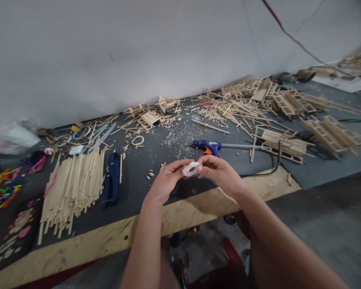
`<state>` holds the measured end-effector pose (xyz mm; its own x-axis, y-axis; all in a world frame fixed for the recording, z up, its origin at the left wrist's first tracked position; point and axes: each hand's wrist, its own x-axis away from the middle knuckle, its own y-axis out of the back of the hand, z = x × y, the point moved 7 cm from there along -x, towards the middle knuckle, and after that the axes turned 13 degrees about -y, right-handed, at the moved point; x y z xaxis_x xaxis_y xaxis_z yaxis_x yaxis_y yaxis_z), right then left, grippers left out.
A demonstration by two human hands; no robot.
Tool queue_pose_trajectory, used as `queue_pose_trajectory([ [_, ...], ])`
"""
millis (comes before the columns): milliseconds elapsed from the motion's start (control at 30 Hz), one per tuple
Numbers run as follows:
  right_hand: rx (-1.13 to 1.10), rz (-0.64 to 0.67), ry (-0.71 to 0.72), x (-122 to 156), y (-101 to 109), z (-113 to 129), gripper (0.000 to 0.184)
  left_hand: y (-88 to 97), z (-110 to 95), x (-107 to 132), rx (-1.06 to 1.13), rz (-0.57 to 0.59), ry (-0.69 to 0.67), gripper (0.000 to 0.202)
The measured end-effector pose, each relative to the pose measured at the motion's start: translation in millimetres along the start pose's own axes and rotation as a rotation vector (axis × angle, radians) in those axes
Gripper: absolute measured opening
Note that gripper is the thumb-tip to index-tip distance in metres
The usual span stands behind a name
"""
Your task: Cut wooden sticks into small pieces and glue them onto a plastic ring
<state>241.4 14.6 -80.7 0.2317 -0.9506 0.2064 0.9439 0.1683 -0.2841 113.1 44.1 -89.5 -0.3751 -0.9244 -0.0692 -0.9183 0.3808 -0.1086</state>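
Between my fingertips, over the table's near edge, is a small pale ring (191, 169) with a whitish inside. My left hand (169, 176) pinches its left side. On the opposite side, my right hand (218, 170) grips the ring with thumb and fingers. Just beyond my hands lies a blue glue gun (207, 145) with an orange trigger, a clear glue stick pointing out to the right. A similar ring (137, 140) lies on the dark table to the left, among short cut bits of wood.
A bundle of thin wooden sticks (75, 184) and a blue cutter (112, 178) lie at left. Small stick-built carts (284, 142) and a heap of loose sticks (225, 110) spread along the back and right. A black cable (267, 172) runs near my right hand. Colourful pipe cleaners (6, 188) lie far left.
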Motion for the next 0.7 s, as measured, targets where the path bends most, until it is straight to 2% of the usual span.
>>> queue_pose_trajectory([
  [300,-0.026,-0.025,0.074,-3.4,7.0,8.0,0.012,2.6,-7.3,-7.2,-0.151,0.04,-0.042,0.019],
  [500,-0.086,0.066,0.095,-5.0,4.4,8.4,0.013,-0.6,-6.5,-11.2,-0.181,0.082,0.004,0.025],
  [700,-0.046,0.122,0.081,-3.8,1.3,7.2,0.014,-2.1,-3.9,-11.6,-0.192,0.117,0.059,0.026],
])
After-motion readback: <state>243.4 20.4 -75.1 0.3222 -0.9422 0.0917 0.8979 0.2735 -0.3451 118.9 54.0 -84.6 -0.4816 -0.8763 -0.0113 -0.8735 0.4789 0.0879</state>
